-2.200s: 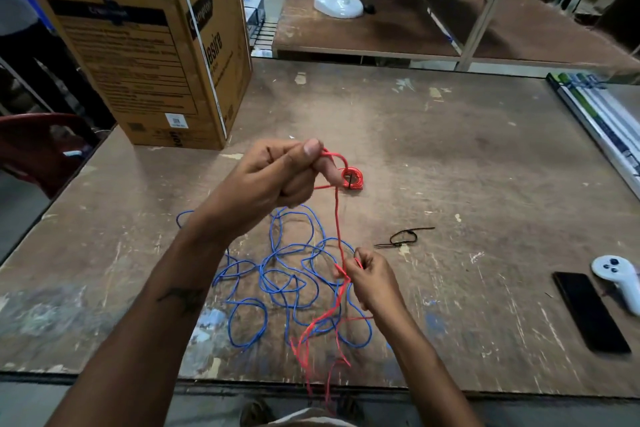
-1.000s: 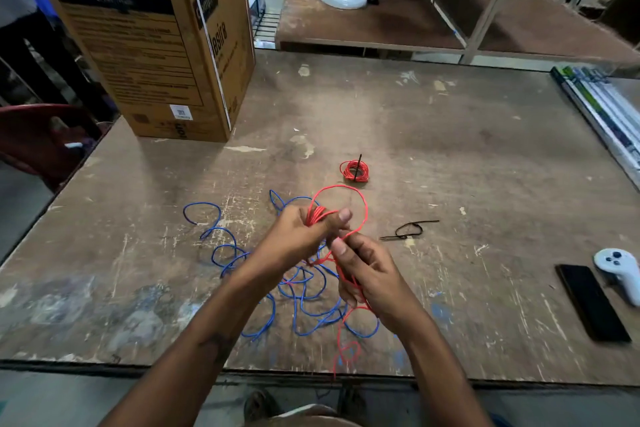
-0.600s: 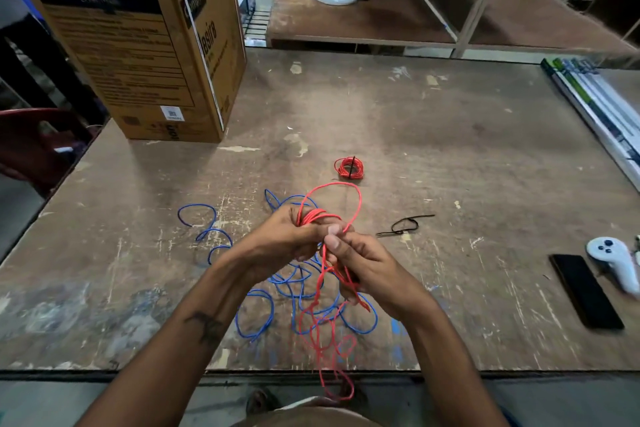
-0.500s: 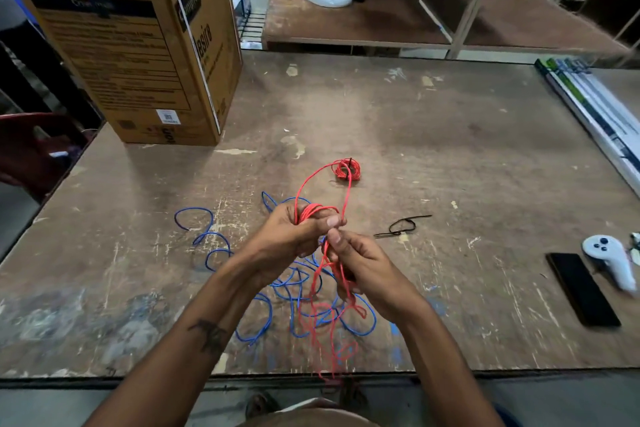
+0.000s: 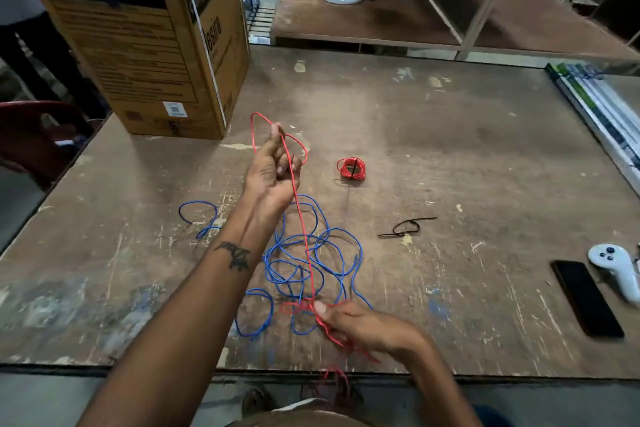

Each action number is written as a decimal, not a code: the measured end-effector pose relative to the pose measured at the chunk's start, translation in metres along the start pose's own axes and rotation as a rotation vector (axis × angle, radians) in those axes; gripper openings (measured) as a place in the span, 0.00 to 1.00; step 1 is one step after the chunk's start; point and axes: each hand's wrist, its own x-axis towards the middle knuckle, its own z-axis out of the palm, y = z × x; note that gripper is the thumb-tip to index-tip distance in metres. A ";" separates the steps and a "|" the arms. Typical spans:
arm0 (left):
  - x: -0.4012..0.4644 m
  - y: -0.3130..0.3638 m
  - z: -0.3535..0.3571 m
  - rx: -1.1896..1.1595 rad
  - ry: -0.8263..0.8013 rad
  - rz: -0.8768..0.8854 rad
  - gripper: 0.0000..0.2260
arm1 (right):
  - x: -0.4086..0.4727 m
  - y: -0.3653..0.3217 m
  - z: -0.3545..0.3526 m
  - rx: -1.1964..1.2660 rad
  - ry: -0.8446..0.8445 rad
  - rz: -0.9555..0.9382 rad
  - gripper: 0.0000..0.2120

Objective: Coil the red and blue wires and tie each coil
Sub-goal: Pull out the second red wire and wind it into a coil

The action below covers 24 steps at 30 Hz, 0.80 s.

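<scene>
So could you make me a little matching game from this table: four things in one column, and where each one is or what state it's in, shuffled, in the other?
Things
1. red wire
2. blue wire
3. red coil
4. phone

States
A. lies flat near the table's right edge, beside a white controller
B. lies in loose loops on the table
C. stretched between the left hand and right hand
D. wound small, with a black tie across it, lying alone on the table

Pairs: 1-C, 2-B, 3-D, 4-A
</scene>
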 end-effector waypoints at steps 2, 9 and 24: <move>-0.002 -0.003 0.002 -0.039 -0.027 -0.010 0.10 | -0.001 -0.005 -0.015 -0.268 0.125 -0.075 0.22; -0.027 -0.022 0.003 0.246 -0.062 0.211 0.10 | 0.010 -0.027 -0.018 0.380 0.435 -0.248 0.26; -0.020 -0.026 -0.061 0.706 0.148 0.220 0.18 | 0.020 -0.037 -0.007 0.684 0.355 -0.321 0.12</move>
